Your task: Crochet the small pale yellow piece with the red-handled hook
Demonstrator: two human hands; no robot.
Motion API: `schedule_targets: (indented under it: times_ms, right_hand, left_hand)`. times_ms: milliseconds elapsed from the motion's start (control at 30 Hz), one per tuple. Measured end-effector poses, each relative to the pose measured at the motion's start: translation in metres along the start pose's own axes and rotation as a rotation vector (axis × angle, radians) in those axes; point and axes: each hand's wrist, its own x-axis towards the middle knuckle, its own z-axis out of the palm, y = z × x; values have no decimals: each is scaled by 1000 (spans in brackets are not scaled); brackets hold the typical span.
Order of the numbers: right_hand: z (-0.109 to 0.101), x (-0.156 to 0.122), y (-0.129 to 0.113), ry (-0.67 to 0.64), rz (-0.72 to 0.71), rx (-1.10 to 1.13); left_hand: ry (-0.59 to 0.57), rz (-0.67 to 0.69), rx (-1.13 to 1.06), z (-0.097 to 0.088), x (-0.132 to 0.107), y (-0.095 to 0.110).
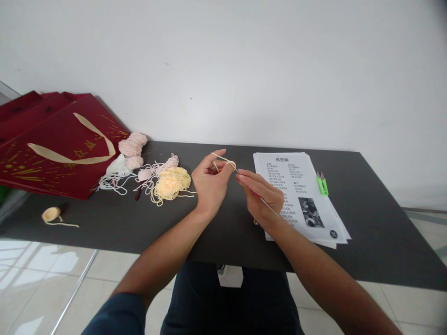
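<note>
Over the dark table [366, 223], my left hand [209, 184] is raised with a pale yellow yarn strand [223, 160] looped over its forefinger, and its fingertips pinch a small yellow crocheted piece [231, 165]. My right hand [263, 197] grips a thin crochet hook [267, 204] whose tip reaches the piece. The strand trails back to a loose heap of yellow yarn [172, 183] lying left of my left hand.
Pink yarn balls [132, 145], white yarn [115, 174] and a red gift bag [63, 149] lie at the left. A small tan crocheted cup [51, 214] sits near the left front edge. Printed sheets [300, 195] and green snips [321, 183] are at the right.
</note>
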Motion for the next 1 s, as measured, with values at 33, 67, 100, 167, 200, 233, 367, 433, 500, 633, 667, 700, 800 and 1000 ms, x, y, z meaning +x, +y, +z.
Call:
schedule_targets:
  times_ms: [33,67,100,167,200,233,367,433,500,633,667,700,800,1000]
  right_hand:
    - [0,0,0,13,14,12]
    - [0,1,1,27,39,31]
    - [1,2,1,41,70,52]
    - [2,3,0,62,130,86]
    - [3,3,-1,73,153,97]
    - [4,4,-1,84,171,105]
    - [5,4,-2,104,251,155]
    - [5,7,-1,117,318,208]
    - [5,11,1,153,377,290]
    - [1,24,6,193,423,512]
    - [-1,26,7,185,425,543]
    - [-3,28,8,174,426,557]
    - [-9,32,10,132,392,531]
    - [-21,35,8,91,252,318]
  left_hand:
    - [-11,-22,-33,1,0,0]
    - [-21,-52,-72,1,1,1]
    - [-36,-94,-119,1,2,2]
    - [-87,-204,-228,1,4,3]
    - [-121,-263,-281,1,5,4]
    - [-156,-320,-330,0,7,5]
    - [-226,-478,-463,-3,12,7]
    - [-239,-515,-487,-4,13,7]
    - [-259,-518,-482,-4,14,8]
    - [-278,-440,-411,-5,13,8]
    - [-277,-408,-383,-5,13,8]
    - [-276,-376,-354,-5,12,8]
    - [-287,-307,-267,-5,12,8]
    - [-288,-293,-125,-6,11,5]
